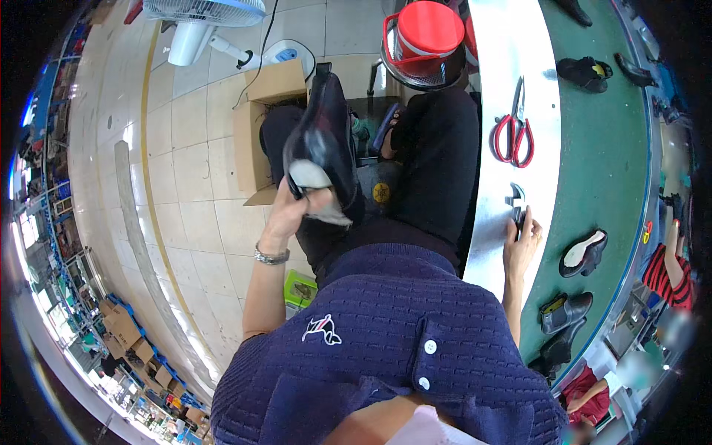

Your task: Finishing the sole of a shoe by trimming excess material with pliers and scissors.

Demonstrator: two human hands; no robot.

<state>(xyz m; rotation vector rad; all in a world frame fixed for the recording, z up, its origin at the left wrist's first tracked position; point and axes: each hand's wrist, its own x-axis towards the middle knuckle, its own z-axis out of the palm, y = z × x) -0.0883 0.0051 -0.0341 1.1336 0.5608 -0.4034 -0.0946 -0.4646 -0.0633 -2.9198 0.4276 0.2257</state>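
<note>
My left hand is closed on the heel end of a black shoe. The shoe is held over my left thigh, its toe pointing away from me and its pale lining showing at the opening. On the narrow metal bench to my right, my right hand has its fingers around the dark handle of a small hand tool with a curved silver head. The tool's exact kind is unclear. Beyond it on the bench lie red-handled scissors, blades pointing away.
Past the metal bench, a green conveyor belt carries several dark shoes. A red lidded bucket stands ahead. An open cardboard box sits left of my legs, near a white fan. A green bin is by my left arm.
</note>
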